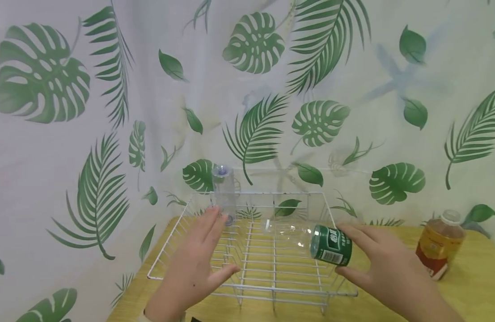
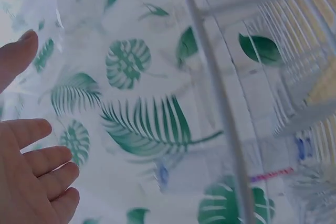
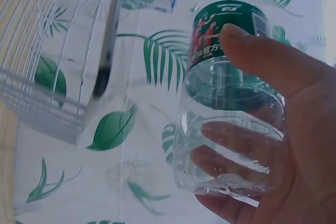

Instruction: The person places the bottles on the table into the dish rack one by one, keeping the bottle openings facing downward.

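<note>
R hand [image 1: 386, 264] gripped the base end of a clear btl w/ green label [image 1: 321, 241], thumb over the label; L hand [image 1: 191, 264] held nothing, fingers straight & thumb spread, at the near left of the wire rack [image 1: 279, 193]. Biggest risk, I'd have said, was a slip: smooth, prob. empty plastic held by one end could've twisted out & dropped against the rack. Too low a swing might've caught the rack's R rim; an elbow out wide, the amber btl [image 1: 439, 245] standing R of the rack. Green-label btl lay tilted in R hand's grip, neck away from it, pointing twd the rack's middle.
</note>
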Demonstrator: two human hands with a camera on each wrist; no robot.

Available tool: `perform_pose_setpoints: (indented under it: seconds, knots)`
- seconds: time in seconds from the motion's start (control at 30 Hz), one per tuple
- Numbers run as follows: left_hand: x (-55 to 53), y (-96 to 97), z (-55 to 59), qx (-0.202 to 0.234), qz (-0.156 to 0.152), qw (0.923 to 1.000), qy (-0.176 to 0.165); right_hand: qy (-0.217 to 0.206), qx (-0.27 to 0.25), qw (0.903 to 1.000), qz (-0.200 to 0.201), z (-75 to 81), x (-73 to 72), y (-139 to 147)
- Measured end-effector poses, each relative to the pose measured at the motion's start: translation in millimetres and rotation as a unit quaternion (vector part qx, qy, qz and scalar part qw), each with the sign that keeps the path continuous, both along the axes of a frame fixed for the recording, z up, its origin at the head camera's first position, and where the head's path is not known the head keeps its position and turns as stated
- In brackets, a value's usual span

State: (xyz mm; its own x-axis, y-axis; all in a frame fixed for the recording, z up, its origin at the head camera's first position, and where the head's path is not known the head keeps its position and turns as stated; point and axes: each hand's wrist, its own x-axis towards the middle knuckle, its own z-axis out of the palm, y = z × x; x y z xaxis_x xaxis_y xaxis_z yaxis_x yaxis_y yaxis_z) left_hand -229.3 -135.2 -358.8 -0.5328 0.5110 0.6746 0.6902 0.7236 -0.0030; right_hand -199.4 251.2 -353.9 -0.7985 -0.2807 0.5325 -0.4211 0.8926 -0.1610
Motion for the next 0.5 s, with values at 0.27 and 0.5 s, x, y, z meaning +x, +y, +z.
perform_pose_setpoints:
  seconds: [0.27,0.5]
  knots:
    - [14.9,42.8,2.9,-0.066,-0.032,0.9973,0.005,0.041,0.067,0.9959,0.046,-3.7,10.9,-27]
    - [24.0,68.1,-1.2,-0.123,-0.033,0.9917,-0.016,0.085,0.085,0.9898,0.077,-9.7,14.5,-48]
